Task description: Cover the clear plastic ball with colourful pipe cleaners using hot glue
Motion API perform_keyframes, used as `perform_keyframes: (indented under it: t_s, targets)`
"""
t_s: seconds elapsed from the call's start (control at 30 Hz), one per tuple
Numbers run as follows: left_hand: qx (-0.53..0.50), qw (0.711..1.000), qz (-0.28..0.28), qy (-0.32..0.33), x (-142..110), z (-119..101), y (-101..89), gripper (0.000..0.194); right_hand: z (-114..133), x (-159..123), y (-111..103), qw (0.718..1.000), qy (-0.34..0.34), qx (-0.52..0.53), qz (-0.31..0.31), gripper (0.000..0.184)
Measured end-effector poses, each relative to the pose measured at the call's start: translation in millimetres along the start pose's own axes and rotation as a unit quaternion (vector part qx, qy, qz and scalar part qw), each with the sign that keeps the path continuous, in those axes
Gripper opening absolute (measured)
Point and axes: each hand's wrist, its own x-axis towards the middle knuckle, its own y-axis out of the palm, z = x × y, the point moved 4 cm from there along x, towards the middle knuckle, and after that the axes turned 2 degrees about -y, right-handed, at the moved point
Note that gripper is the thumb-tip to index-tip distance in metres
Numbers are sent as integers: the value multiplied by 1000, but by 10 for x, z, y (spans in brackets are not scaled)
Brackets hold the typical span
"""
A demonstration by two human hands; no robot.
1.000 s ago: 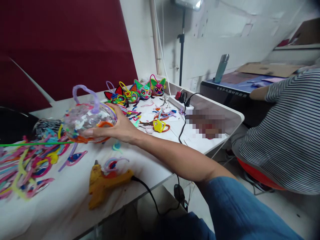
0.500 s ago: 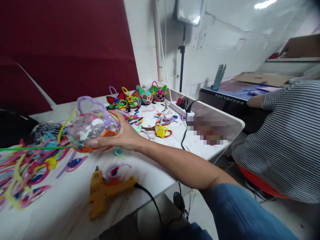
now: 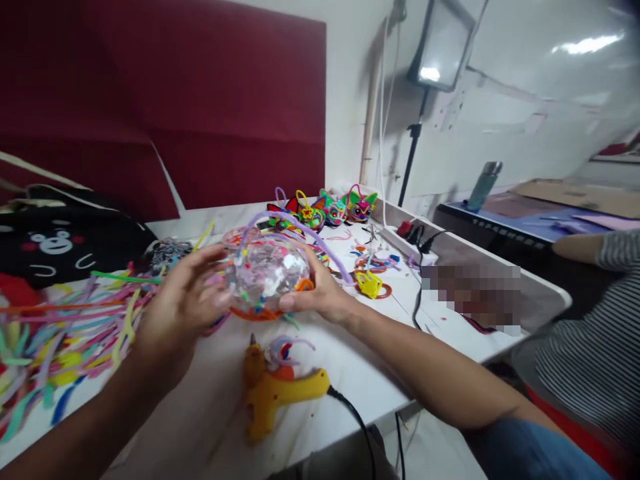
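Note:
A clear, rounded plastic shell (image 3: 263, 270) with white patches, an orange rim below and a purple chenille-stem loop (image 3: 267, 215) is up off the table. My right hand (image 3: 320, 287) grips its right side, thumb in front and fingers behind. At its left side is my left hand (image 3: 193, 290), fingers and thumb curved against the shell; they are slightly blurred. Below, a yellow glue gun (image 3: 273, 393) lies on the white table (image 3: 200, 413), with a curled purple chenille piece (image 3: 295, 347) beside its nozzle.
Loose chenille stems (image 3: 65, 347) pile up at left, near a black bag (image 3: 75, 240). Several colourful animal heads (image 3: 360, 207) line the back. A power strip (image 3: 410, 243), cords and a yellow chenille shape (image 3: 369, 285) are at right. A person in stripes (image 3: 595, 360) sits beyond.
The view has swung left. My left hand has come in from the left to the shell's side. My right hand still holds the shell, whose purple loop now leans right.

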Motion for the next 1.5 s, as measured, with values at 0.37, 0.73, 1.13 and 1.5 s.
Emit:
perform_keyframes:
  t_s: [0.37, 0.73, 1.13, 1.5]
  targets:
    - [-244, 955, 133, -106, -50, 284, 318, 105, -139, -32, 20, 997, -20, -55, 45, 118]
    - [-166, 986, 24, -23, -73, 372, 163, 110, -65, -129, 94, 966, -88, -235, 59, 112]
    - [-154, 986, 40, -42, -159, 421, 155, 119, -117, -148, 65, 937, -56, -335, 81, 127]
    - [-285, 947, 55, -137, -67, 559, 129, 102, 69, -135, -75, 971, -68, -227, 13, 81]
